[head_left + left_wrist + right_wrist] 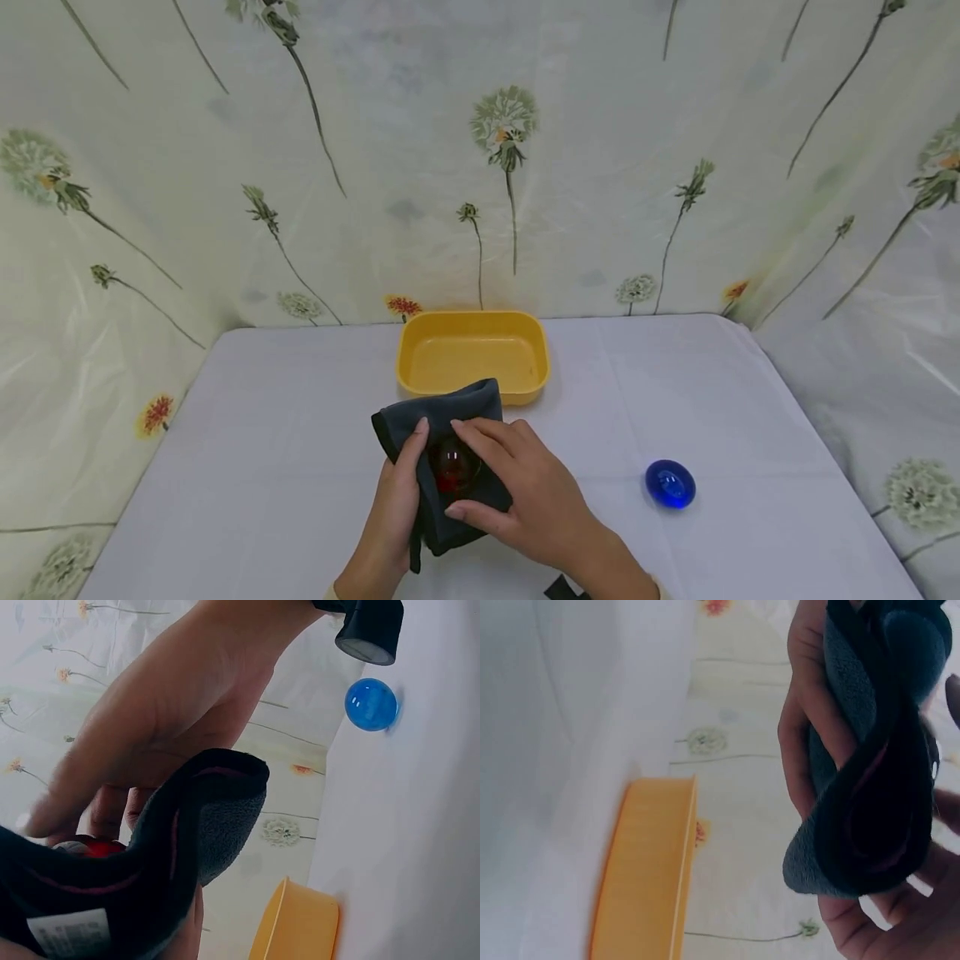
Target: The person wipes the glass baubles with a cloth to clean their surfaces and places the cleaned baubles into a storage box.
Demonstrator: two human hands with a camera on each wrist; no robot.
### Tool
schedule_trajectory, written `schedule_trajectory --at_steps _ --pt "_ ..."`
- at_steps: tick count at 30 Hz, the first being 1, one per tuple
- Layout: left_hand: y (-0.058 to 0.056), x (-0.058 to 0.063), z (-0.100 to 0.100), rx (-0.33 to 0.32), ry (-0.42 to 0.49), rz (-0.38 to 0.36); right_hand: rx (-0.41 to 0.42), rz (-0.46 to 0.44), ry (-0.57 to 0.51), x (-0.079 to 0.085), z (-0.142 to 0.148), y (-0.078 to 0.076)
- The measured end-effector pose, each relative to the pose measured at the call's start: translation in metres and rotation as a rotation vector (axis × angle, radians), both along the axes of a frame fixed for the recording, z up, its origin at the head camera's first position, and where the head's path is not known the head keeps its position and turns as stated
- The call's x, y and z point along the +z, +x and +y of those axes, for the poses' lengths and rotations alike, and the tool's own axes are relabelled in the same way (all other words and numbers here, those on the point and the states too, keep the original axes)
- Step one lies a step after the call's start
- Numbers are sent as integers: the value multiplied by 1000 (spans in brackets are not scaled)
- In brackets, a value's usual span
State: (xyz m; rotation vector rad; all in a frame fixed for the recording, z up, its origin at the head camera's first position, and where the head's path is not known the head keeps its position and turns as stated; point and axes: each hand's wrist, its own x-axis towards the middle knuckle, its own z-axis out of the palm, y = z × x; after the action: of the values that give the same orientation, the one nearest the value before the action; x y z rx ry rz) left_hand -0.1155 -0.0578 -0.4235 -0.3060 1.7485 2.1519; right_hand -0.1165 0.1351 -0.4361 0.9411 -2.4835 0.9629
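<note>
In the head view, my left hand (397, 500) holds a folded dark blue-grey cloth (468, 402), thumb on top and the other fingers hidden beneath. A shiny clear red ball (453, 464) lies on the cloth. My right hand (536, 487) curves over it, thumb on the near side and fingers on the far side. The left wrist view shows the right hand (165, 712) above the cloth (232, 817), with part of the red ball (101, 847) peeking past the cloth's edge. In the right wrist view the folded cloth (855, 682) hides most of the ball.
Behind the hands stands a yellow tub (472, 354) at the table's back edge. A clear blue ball (670, 484) sits on the white-covered table (300, 467), right of the hands. Flower-printed sheeting (405, 167) hangs around the back and sides.
</note>
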Motion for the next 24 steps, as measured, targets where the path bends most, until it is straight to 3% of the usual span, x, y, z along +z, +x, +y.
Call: schedule_trajectory --at_steps 5,10,17,24 --pt "-1 1 0 -7 6 -20 97 13 13 3 6 -2" --pt "0 0 1 -8 28 -26 106 10 6 5 8 -3" --pt "0 0 3 -10 77 -9 14 25 -36 5 1 1" --pt "2 2 6 -1 50 -21 -107 130 -25 -1 -6 0"
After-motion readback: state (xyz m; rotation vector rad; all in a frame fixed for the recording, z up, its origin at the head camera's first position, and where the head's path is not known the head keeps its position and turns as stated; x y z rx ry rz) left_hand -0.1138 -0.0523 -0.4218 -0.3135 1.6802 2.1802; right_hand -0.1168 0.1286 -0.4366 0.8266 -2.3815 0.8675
